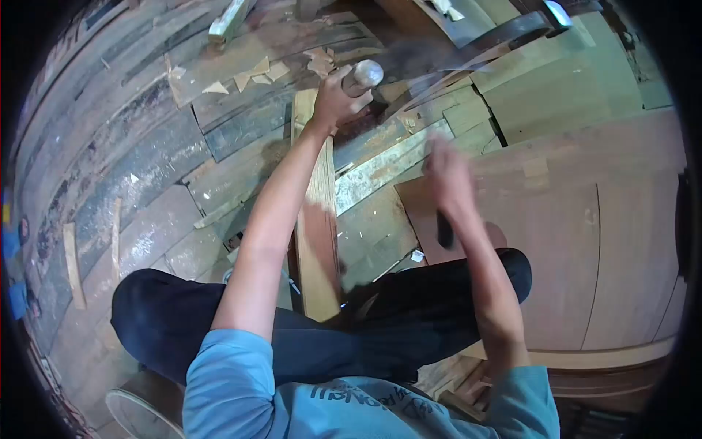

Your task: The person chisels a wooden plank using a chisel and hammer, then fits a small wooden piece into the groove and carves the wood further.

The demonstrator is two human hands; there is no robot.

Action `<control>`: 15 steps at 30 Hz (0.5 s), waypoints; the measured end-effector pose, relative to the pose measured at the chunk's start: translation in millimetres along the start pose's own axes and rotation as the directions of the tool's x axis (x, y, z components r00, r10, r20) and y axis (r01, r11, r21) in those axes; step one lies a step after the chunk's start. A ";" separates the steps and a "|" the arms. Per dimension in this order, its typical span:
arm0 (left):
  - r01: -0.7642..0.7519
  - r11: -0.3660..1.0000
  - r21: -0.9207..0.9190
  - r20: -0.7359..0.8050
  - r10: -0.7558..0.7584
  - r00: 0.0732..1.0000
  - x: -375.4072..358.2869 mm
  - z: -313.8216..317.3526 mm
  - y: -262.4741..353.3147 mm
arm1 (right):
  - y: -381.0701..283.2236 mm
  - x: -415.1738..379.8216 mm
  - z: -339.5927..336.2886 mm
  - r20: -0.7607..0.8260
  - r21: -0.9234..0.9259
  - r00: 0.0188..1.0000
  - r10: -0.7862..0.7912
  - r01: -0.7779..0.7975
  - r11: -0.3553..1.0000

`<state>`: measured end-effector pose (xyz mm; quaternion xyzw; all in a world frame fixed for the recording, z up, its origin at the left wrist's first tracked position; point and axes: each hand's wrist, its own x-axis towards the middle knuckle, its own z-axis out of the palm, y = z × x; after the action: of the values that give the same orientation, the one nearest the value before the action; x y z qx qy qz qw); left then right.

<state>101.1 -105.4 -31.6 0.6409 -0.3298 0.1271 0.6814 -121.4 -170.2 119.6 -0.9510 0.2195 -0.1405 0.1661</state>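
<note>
My left hand is wrapped round an upright tool handle with a round, shiny metal top. The tool stands at the far end of a long wooden beam, and its lower part is hidden by the hand. To the right, my right hand is raised and blurred, closed round a dark handle whose lower end shows below the fist. The other end of that tool is smeared by motion. The beam runs back between my legs.
Wood chips lie on the plank floor beyond the beam. Thin wood strips are at the left. Broad wooden panels lie at the right. A round container stands at the lower left.
</note>
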 end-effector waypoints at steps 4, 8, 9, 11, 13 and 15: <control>-0.100 0.994 -0.044 -0.045 0.098 0.994 3.0 -0.8 4.4 | -21.8 0.8 -7.9 0.142 0.514 0.957 0.252 -0.289 0.807; -0.045 0.999 -0.018 -0.029 0.044 0.999 2.3 0.5 1.0 | -33.4 -1.0 -12.6 -0.060 0.672 0.979 0.195 -0.104 0.733; -0.062 0.998 -0.021 -0.026 0.061 0.998 3.4 3.4 -2.5 | -31.1 -3.5 -3.9 -0.067 0.679 0.980 0.186 -0.092 0.728; 0.000 1.000 -0.024 0.021 0.000 1.000 2.5 -0.5 -1.9 | -8.7 -6.4 23.5 -0.082 0.327 0.995 0.060 -0.030 0.945; 0.008 0.995 -0.102 -0.005 -0.009 1.000 4.3 -5.0 13.7 | -7.0 -3.0 29.4 0.080 0.294 0.992 0.103 -0.122 0.948; -0.006 1.000 -0.012 0.057 0.006 0.998 6.4 -9.9 11.0 | -23.8 2.9 12.0 0.060 0.423 0.992 0.111 -0.126 0.897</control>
<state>102.2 -95.9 -18.7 0.6393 -0.3517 0.1089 0.6750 -106.0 -148.3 118.3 -0.8789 0.2383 -0.1583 0.3817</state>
